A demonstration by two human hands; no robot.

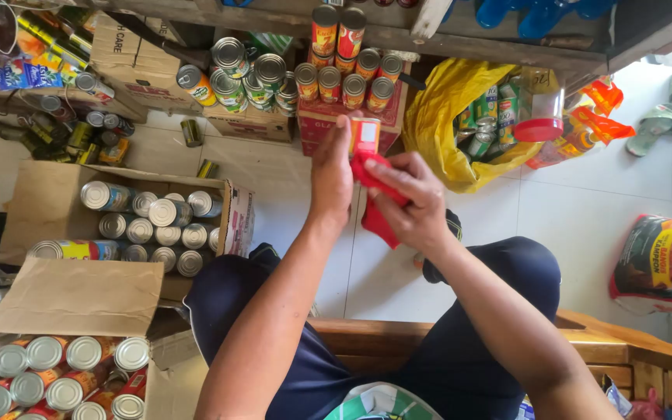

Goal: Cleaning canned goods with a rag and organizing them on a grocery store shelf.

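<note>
One can, one red cloth

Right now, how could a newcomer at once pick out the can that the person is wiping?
Find the yellow bag on the floor under the shelf. Just left of it, in front of a red box stacked with cans, the left hand holds one can up. Unlike the cans around it, it is off the stacks, and the right hand presses a red cloth against it.

Can held at centre between both hands. Cans in box at nine o'clock; bag at one o'clock; stacked cans at twelve.
</note>
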